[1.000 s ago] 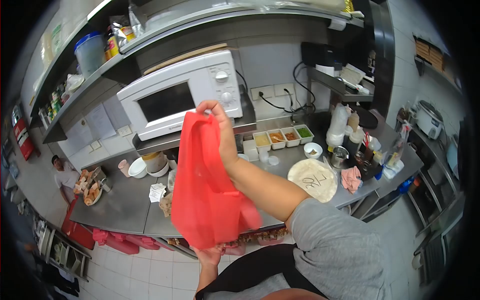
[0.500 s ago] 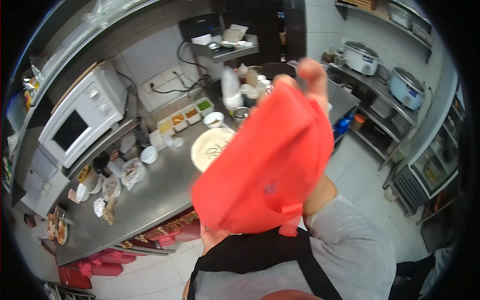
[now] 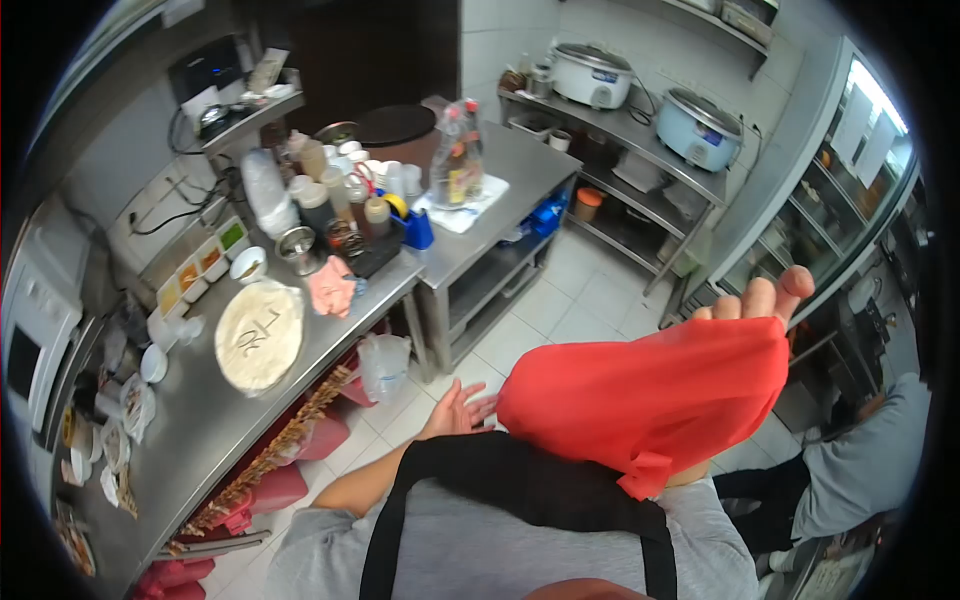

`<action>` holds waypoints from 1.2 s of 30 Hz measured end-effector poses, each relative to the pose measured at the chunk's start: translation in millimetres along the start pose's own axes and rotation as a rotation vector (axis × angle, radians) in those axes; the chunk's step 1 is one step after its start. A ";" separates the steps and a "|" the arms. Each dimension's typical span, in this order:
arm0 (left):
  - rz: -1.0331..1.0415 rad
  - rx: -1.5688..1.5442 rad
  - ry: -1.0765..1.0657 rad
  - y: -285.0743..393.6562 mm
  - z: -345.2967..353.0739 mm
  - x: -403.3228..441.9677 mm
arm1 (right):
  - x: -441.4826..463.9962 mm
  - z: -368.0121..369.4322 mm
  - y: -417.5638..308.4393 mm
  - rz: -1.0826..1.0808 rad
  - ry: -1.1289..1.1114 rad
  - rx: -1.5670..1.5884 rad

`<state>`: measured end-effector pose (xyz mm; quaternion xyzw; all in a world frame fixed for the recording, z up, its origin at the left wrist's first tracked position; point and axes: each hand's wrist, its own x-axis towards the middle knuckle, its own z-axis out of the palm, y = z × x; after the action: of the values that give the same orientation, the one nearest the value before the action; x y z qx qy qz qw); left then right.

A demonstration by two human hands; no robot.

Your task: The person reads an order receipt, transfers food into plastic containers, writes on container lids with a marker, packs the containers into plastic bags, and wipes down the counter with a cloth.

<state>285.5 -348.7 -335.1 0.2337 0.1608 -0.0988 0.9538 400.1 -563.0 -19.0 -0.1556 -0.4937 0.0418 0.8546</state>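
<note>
My right hand (image 3: 752, 300) is raised on the right with its fingers curled over the top edge of a red fabric bag (image 3: 640, 395). The bag hangs across the front of my black apron (image 3: 520, 480) and hides most of my right hand and forearm. A knotted corner sticks out low on its right side. My left hand (image 3: 460, 408) is just left of the bag, fingers apart and holding nothing. I cannot tell what, if anything, is inside the bag.
On the left, a steel counter (image 3: 215, 440) carries a round marked lid (image 3: 260, 338), a pink cloth (image 3: 333, 287), bottles and small tubs. Rice cookers (image 3: 590, 78) stand on a back shelf. A glass-door fridge (image 3: 810, 200) is at the right, with a bending person (image 3: 865, 450) near it.
My view has turned to the right. The red bag has swung from a steep tilt to nearly level, with my right hand still on it. My left hand, mostly hidden behind the bag before, now shows open.
</note>
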 end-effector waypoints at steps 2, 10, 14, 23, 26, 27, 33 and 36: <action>-0.003 0.074 -0.080 25.7 21.6 29.8 | 7.8 -34.6 -8.1 -0.075 0.063 -0.133; 0.339 0.858 0.279 144.1 -2.4 110.2 | 85.5 -195.4 -31.2 -0.238 -0.002 -0.492; 0.468 0.863 0.231 196.5 -0.3 169.1 | 156.8 -278.2 -26.1 -0.215 -0.085 -0.560; 0.529 0.973 0.411 245.3 31.2 269.0 | 354.3 -433.7 25.8 -0.143 -0.165 -0.675; 0.708 1.111 0.675 243.4 19.6 285.7 | 426.0 -466.1 95.9 -0.132 -0.179 -0.732; 0.766 1.201 0.738 245.2 15.8 289.8 | 446.8 -476.4 121.9 -0.134 -0.184 -0.755; 1.041 1.309 1.455 237.3 -8.3 372.8 | 553.8 -528.4 284.5 -0.137 -0.263 -0.866; 0.959 1.260 1.801 240.2 -10.3 405.3 | 599.5 -543.4 364.4 -0.120 -0.323 -0.882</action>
<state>722.6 -180.5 -387.4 0.6808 0.5904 0.4042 0.1566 1200.9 -204.7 115.0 -0.4666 -0.5990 -0.1977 0.6200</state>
